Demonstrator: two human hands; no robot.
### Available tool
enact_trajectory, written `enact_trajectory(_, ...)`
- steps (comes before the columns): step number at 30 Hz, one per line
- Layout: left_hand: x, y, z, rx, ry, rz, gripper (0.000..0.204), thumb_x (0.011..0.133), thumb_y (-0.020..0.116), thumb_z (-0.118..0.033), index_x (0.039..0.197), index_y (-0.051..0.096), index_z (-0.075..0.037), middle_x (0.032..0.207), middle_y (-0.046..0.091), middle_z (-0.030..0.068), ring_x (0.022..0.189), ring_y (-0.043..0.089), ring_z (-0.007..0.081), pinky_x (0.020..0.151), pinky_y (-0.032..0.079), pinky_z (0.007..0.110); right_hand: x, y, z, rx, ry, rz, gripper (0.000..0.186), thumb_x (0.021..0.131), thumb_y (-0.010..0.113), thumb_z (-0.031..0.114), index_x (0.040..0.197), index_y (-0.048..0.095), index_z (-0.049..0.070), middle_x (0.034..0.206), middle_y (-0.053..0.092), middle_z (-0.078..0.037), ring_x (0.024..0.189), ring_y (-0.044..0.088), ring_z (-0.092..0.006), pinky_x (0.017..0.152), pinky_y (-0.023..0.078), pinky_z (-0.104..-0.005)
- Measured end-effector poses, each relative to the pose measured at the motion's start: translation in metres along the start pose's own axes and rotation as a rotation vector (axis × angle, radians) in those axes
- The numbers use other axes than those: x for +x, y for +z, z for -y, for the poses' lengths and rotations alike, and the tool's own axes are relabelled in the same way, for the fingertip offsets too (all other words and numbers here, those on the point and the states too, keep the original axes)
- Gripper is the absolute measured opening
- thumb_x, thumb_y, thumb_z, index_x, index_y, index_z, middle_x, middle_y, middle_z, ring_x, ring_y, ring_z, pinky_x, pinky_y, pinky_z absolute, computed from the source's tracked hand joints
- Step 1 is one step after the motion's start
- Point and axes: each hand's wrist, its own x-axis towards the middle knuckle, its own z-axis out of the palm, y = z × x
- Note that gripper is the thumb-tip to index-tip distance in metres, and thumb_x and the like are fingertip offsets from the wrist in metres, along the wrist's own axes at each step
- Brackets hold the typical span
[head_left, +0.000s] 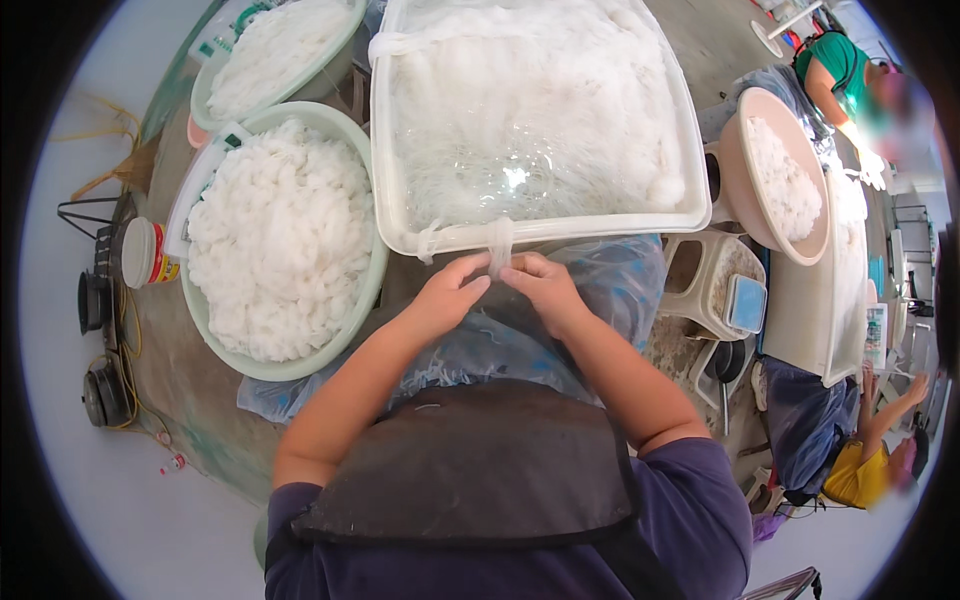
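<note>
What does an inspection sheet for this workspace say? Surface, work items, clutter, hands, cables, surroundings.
Surface: floor patchy; blue plastic sheet below the white tub.
Work items: white tub holds white fibre and liquid; fibre strip hangs over its near rim; green basin heaped with white clumps.
Clutter: lidded bucket, red-labelled bottle.
Hands: left hand and right hand meet at the strip; exact grip unclear.
Cables: yellow cable or hose along the left.
Surroundings: two other people at right, green top and yellow top.
</note>
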Motion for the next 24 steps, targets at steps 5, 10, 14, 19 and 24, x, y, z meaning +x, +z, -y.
enact_trajectory(5, 0.003, 0.012, -0.005, -0.463, -0.027, 0.04, 0.027, 0.093, 0.063, -0.015, 0.116, 0.059, -0.002, 0.117, 0.061, 0.0077, 0.109, 0.055, 0.0134, 0.095, 0.044, 0.03, -0.012, 0.004, 0.004, 0.082, -0.001, 0.001, 0.023, 0.086, 0.071, 0.011, 0.102, 0.067, -0.005, 0.098, 0.066, -0.007, 0.092, 0.059, -0.0106, 0.084, 0.046, -0.025)
enact_trajectory(10, 0.006, 0.016, -0.002, -0.452, 0.0, -0.043, 0.018, 0.091, 0.066, -0.014, 0.105, 0.063, -0.002, 0.105, 0.066, 0.0059, 0.099, 0.059, 0.0124, 0.091, 0.046, 0.029, -0.015, 0.005, 0.001, 0.13, -0.014, 0.003, 0.023, 0.085, 0.072, 0.01, 0.102, 0.067, -0.004, 0.098, 0.067, -0.007, 0.091, 0.059, -0.0105, 0.084, 0.046, -0.0248)
enact_trajectory(14, 0.005, 0.016, -0.001, -0.506, -0.037, -0.093, 0.017, 0.092, 0.065, -0.016, 0.103, 0.063, -0.002, 0.105, 0.066, 0.0067, 0.1, 0.06, 0.0136, 0.092, 0.046, 0.03, -0.018, 0.001, 0.002, 0.161, -0.063, 0.034, 0.022, 0.086, 0.072, 0.011, 0.102, 0.066, -0.004, 0.098, 0.067, -0.006, 0.093, 0.059, -0.0109, 0.086, 0.045, -0.0258)
enact_trajectory(19, -0.002, 0.014, -0.011, -0.633, 0.025, -0.081, 0.014, 0.096, 0.058, -0.015, 0.102, 0.059, -0.002, 0.111, 0.064, 0.0106, 0.1, 0.062, 0.017, 0.093, 0.048, 0.035, -0.02, 0.001, 0.004, 0.304, -0.07, 0.078, 0.018, 0.088, 0.069, 0.012, 0.1, 0.066, -0.001, 0.099, 0.067, -0.006, 0.095, 0.06, -0.0123, 0.088, 0.044, -0.0273)
enact_trajectory(24, -0.005, -0.015, -0.041, -0.818, -0.047, 0.012, 0.012, 0.097, 0.053, -0.015, 0.094, 0.058, -0.004, 0.095, 0.063, 0.0087, 0.088, 0.063, 0.0192, 0.087, 0.052, 0.038, -0.025, 0.007, 0.015, 0.364, -0.092, 0.049, 0.014, 0.09, 0.067, 0.013, 0.097, 0.063, 0.002, 0.094, 0.066, -0.005, 0.092, 0.061, -0.0133, 0.086, 0.046, -0.0281)
